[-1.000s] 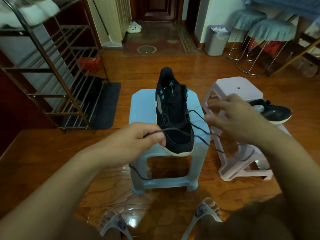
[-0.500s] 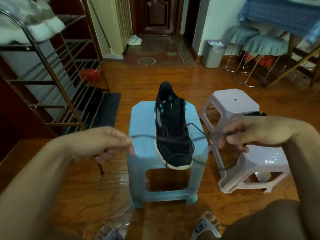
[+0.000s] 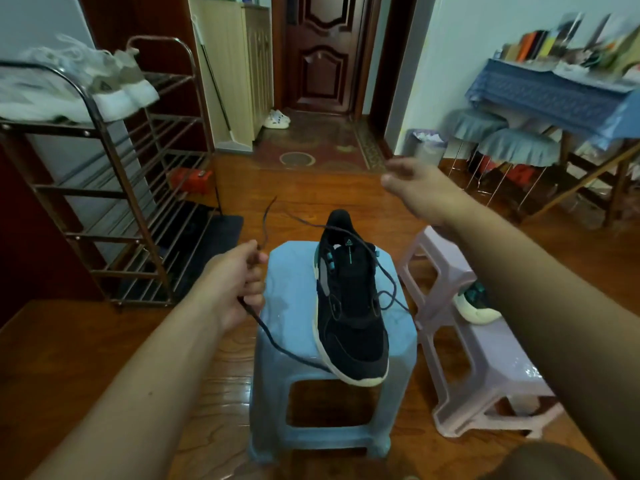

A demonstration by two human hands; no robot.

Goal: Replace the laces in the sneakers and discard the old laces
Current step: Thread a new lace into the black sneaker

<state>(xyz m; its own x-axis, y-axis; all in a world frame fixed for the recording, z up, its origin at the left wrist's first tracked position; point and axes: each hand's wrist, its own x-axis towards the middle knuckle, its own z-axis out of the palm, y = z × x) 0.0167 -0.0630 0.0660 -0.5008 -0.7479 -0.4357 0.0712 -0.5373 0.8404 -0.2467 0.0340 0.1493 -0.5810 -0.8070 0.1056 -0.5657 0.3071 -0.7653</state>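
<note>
A black sneaker with a pale sole stands on a light blue plastic stool, toe toward me. A dark lace trails loosely over its top and heel. My left hand grips that lace left of the stool: one end sticks up above the fist, and another strand runs down to the sneaker's toe. My right hand is stretched far forward above the floor, fingers loose, and no lace shows in it. The second black sneaker lies partly hidden behind my right forearm by the pink stool.
A metal shoe rack with pale shoes on top stands at the left, with a dark mat under it. A grey waste bin sits against the far wall. Covered round stools and a blue-clothed table fill the right.
The lace was stretched between both hands; now my right hand has let go and swung forward and up. The lace flew loose over the sneaker. My view tilted upward.
</note>
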